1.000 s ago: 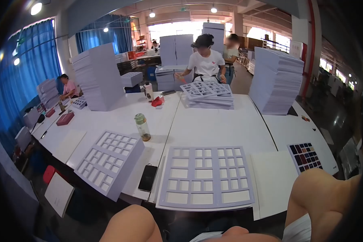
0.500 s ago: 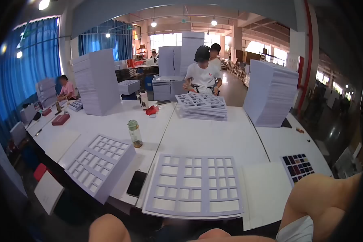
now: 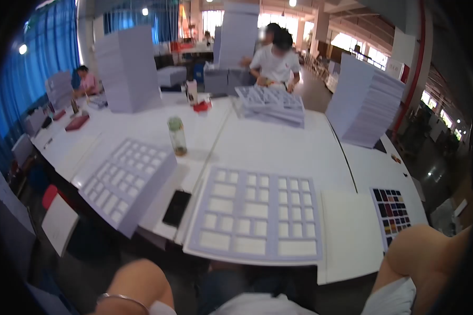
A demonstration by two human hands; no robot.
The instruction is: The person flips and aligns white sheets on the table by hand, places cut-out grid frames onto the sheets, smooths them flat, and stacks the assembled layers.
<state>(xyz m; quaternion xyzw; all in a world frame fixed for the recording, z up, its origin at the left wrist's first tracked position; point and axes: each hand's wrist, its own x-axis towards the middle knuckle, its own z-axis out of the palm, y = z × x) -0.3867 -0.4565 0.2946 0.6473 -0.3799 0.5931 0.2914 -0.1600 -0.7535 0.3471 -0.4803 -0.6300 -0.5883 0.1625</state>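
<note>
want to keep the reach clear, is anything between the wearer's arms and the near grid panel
Nothing visible from the left arm; between the right arm and the grid panel lies a flat pale board. Both hands are out of view.

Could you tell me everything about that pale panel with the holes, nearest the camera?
The panel is pale lilac, rectangular and looks like foam or thick card. Broad strips divide it into three groups of square and oblong openings, showing white. It lies flat at the near edge of the white table, between a dark phone and a cream sheet. Nothing rests on it.
</note>
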